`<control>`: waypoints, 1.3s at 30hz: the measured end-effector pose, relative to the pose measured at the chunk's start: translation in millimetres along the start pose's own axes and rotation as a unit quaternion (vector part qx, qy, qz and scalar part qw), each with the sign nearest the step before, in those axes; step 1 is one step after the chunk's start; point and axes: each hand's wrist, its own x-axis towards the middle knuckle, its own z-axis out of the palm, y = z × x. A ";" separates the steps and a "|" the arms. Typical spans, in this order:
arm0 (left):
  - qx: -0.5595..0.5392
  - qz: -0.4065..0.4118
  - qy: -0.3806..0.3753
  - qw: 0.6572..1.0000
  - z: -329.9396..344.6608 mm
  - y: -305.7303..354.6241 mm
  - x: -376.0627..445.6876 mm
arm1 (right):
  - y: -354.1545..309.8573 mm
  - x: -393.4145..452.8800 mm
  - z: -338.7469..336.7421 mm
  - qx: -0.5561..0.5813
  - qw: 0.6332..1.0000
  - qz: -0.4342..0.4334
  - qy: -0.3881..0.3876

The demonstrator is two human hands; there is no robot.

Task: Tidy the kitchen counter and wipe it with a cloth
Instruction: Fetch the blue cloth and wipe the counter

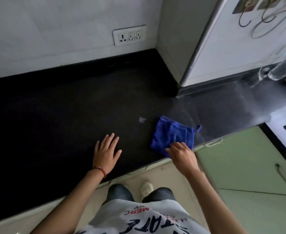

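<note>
A folded blue cloth (171, 132) lies on the black kitchen counter (62, 112) near its front edge. My right hand (181, 154) rests on the cloth's near corner, fingers curled onto the fabric. My left hand (106, 151) lies flat on the bare counter to the left of the cloth, fingers spread, holding nothing. A small pale smear (142, 119) shows on the counter just left of the cloth's far corner.
A white wall with a socket plate (129, 35) runs behind the counter. A white pillar corner (177, 53) juts onto it at right. A clear plastic bottle (283, 68) lies at far right. Green cabinet doors (240, 162) stand below the counter edge.
</note>
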 end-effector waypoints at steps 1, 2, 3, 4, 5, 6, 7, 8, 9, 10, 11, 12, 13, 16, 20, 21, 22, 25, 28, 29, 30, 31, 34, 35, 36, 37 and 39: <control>0.007 0.006 0.000 1.000 -0.1 -2.0 0.0 | -1.3 2.0 4.1 0.000 1.000 0.007 0.005; 0.009 0.010 -0.004 1.000 0.1 -4.1 -0.1 | -2.4 6.0 7.1 -0.001 0.999 0.023 0.027; 0.011 0.012 -0.008 1.000 0.3 -5.6 0.1 | -4.0 10.9 9.9 -0.003 0.998 0.050 0.045; 0.015 0.013 -0.012 1.000 1.1 -6.4 -0.2 | -6.0 15.9 13.2 0.000 0.996 0.079 0.040; 0.020 0.014 -0.017 1.000 2.7 -6.8 -0.6 | -9.0 21.9 16.0 0.009 0.994 0.107 0.008; 0.026 0.014 -0.020 0.999 4.2 -7.2 -0.6 | -12.5 27.7 20.1 0.018 0.990 0.131 -0.048; 0.031 0.012 -0.022 0.999 5.3 -7.5 -0.3 | -17.4 32.0 25.9 0.017 0.984 0.148 -0.099; 0.034 0.010 -0.024 0.999 5.5 -8.1 -0.2 | -22.6 35.0 32.5 0.007 0.980 0.158 -0.124; 0.036 0.009 -0.026 0.999 5.5 -8.8 -0.1 | -26.5 37.6 38.6 -0.005 0.977 0.164 -0.133; 0.036 0.010 -0.029 0.999 6.0 -9.6 -0.1 | -28.2 41.0 42.6 -0.014 0.976 0.170 -0.135; 0.036 0.009 -0.030 0.999 6.0 -9.7 0.0 | -28.3 46.5 44.8 -0.019 0.975 0.172 -0.139; 0.037 0.008 -0.028 0.999 5.8 -9.5 0.9 | -27.3 54.5 45.7 -0.025 0.976 0.165 -0.140; 0.038 0.009 -0.023 0.999 6.1 -9.5 1.9 | -25.1 64.5 46.5 -0.027 0.978 0.154 -0.139; 0.044 0.012 -0.017 0.999 9.5 -10.0 2.0 | -18.5 105.9 47.9 -0.031 0.980 0.126 -0.150; 0.049 0.010 -0.009 0.999 11.1 -10.5 3.4 | -29.0 134.9 54.3 -0.030 0.980 0.074 -0.181; 0.049 0.009 -0.007 0.999 11.2 -10.7 3.4 | -36.1 128.7 56.0 -0.028 0.982 0.047 -0.183; 0.048 0.009 -0.003 0.999 11.9 -11.1 3.6 | -43.4 117.9 55.9 -0.023 0.983 0.014 -0.184; 0.040 0.011 0.003 0.999 13.3 -12.4 3.3 | -45.8 79.7 52.2 -0.017 0.977 -0.079 -0.198; 0.039 0.016 0.007 0.999 14.3 -13.3 3.8 | -23.2 86.6 47.8 -0.034 0.982 -0.062 -0.175; 0.041 0.017 0.008 0.999 14.3 -13.4 4.1 | -20.9 99.4 49.1 -0.038 0.983 -0.019 -0.176; 0.043 0.018 0.010 0.999 14.7 -13.6 4.5 | -23.3 115.2 52.6 -0.039 0.983 0.030 -0.175; 0.044 0.019 0.013 0.999 15.3 -13.7 4.8 | -31.5 130.0 57.0 -0.031 0.981 0.075 -0.174; 0.040 0.021 0.026 0.999 16.7 -14.5 5.4 | -72.6 138.5 66.0 -0.012 0.982 0.061 -0.178; 0.038 0.022 0.029 0.999 16.7 -14.8 5.3 | -80.7 127.6 66.2 -0.010 0.982 0.008 -0.189; 0.036 0.022 0.030 0.999 16.4 -14.8 5.3 | -80.6 114.0 64.2 -0.016 0.979 -0.051 -0.196; 0.035 0.022 0.030 0.999 16.2 -14.6 5.4 | -72.2 101.0 60.6 -0.026 0.975 -0.099 -0.196; 0.032 0.024 0.033 0.999 16.9 -14.4 5.7 | -42.5 100.4 53.4 -0.039 0.975 -0.132 -0.176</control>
